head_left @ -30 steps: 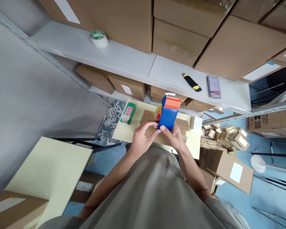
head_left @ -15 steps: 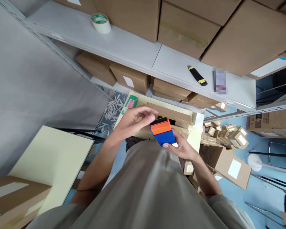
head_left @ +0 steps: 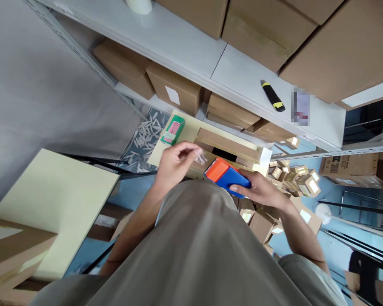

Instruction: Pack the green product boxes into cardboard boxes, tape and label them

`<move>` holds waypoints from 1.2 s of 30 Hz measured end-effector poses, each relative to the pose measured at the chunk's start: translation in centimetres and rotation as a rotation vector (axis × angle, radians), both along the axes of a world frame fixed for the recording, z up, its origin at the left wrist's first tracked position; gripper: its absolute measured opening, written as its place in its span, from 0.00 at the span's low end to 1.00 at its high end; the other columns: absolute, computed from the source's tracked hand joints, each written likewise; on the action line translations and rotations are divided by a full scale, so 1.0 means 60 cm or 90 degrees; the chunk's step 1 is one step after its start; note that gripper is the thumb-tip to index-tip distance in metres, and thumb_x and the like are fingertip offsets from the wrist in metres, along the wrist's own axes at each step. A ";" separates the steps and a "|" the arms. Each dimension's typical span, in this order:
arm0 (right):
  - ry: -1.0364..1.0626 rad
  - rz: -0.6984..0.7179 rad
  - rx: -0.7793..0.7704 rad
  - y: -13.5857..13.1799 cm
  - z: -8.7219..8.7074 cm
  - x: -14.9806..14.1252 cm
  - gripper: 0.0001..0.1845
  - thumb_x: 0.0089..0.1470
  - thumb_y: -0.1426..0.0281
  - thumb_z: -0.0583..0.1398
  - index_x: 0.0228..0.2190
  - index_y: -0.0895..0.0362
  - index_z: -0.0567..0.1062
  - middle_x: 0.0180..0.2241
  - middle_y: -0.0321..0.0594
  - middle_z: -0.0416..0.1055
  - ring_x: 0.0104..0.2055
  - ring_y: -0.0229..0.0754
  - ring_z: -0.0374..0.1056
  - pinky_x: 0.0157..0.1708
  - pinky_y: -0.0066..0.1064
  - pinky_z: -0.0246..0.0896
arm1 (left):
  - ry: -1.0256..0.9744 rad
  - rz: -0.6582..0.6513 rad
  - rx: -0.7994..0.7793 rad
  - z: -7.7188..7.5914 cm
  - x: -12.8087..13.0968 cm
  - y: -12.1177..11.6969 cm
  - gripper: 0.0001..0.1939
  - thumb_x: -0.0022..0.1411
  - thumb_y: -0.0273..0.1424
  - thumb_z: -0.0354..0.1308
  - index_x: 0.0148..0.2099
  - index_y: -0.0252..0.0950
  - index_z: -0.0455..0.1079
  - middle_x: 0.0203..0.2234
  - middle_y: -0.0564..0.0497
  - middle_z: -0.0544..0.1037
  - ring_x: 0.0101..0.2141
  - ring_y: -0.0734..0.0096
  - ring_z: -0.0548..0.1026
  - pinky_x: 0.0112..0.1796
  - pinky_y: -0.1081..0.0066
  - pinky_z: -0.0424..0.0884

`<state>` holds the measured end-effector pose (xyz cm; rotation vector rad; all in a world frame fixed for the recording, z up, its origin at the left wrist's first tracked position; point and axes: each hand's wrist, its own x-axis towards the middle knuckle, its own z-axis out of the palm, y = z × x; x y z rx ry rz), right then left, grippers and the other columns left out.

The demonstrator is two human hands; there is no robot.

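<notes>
My right hand point(head_left: 253, 187) is wrapped round the blue body of a tape dispenser point(head_left: 232, 179). Its orange front, with a toothed edge, points left toward my left hand point(head_left: 176, 165). Thumb and fingers of the left hand pinch a crumpled scrap of clear tape point(head_left: 201, 157), just left of the teeth and apart from them. Beneath both hands is a pale yellow table point(head_left: 156, 157) bearing a cardboard box point(head_left: 210, 138) with a black patch on it. A green box point(head_left: 173, 129) with a pink front lies at the table's far left.
Above the table runs a grey shelf point(head_left: 242, 70) with large cartons, a black and yellow utility knife point(head_left: 272, 95) and a partly cut-off tape roll point(head_left: 139, 5). Many small cartons point(head_left: 308, 185) are heaped at the right. A second pale table point(head_left: 60, 204) stands at the left.
The left hand let go of the dispenser, reached to its toothed end and drew away left with clear tape. The right hand tipped the dispenser from upright to pointing left.
</notes>
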<state>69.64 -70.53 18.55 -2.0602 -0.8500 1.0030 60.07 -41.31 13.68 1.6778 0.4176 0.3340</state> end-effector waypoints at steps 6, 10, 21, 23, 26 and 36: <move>0.038 0.086 -0.126 -0.035 0.098 0.096 0.29 0.66 0.40 0.65 0.34 0.54 0.77 0.27 0.36 0.76 0.28 0.40 0.71 0.26 0.31 0.61 | 0.005 0.120 -0.153 -0.058 -0.003 0.029 0.26 0.59 0.56 0.75 0.40 0.37 0.80 0.31 0.52 0.80 0.33 0.68 0.79 0.39 0.64 0.86; 0.075 0.086 -0.176 -0.013 0.100 0.152 0.31 0.63 0.37 0.67 0.32 0.53 0.78 0.26 0.36 0.76 0.27 0.41 0.72 0.26 0.33 0.63 | 0.026 0.117 -0.289 -0.099 0.015 0.006 0.28 0.60 0.56 0.75 0.43 0.37 0.77 0.33 0.53 0.78 0.36 0.69 0.80 0.48 0.52 0.88; 0.201 0.065 -0.206 0.027 -0.012 0.168 0.31 0.58 0.38 0.70 0.37 0.55 0.78 0.30 0.38 0.80 0.30 0.42 0.77 0.28 0.33 0.70 | 0.094 0.135 -0.329 -0.161 0.038 0.016 0.28 0.57 0.55 0.77 0.41 0.37 0.75 0.27 0.55 0.74 0.36 0.67 0.79 0.52 0.47 0.87; 0.171 0.068 -0.206 0.025 -0.004 0.164 0.31 0.59 0.38 0.69 0.36 0.54 0.78 0.29 0.38 0.79 0.30 0.42 0.76 0.28 0.33 0.68 | 0.100 0.128 -0.330 -0.159 0.038 0.016 0.28 0.58 0.54 0.76 0.41 0.36 0.74 0.29 0.54 0.74 0.37 0.67 0.79 0.52 0.47 0.87; 0.095 0.077 -0.209 0.018 0.033 0.160 0.30 0.63 0.38 0.66 0.36 0.53 0.78 0.30 0.38 0.78 0.30 0.42 0.74 0.28 0.34 0.65 | 0.095 0.126 -0.334 -0.154 0.039 0.011 0.29 0.57 0.55 0.76 0.42 0.36 0.73 0.32 0.53 0.76 0.37 0.68 0.79 0.52 0.47 0.87; 0.051 0.088 -0.216 0.028 0.014 0.184 0.32 0.61 0.36 0.66 0.33 0.53 0.78 0.28 0.36 0.76 0.29 0.41 0.70 0.27 0.33 0.61 | 0.079 0.156 -0.338 -0.157 0.052 0.005 0.29 0.60 0.56 0.75 0.43 0.38 0.71 0.33 0.54 0.74 0.36 0.70 0.79 0.50 0.49 0.87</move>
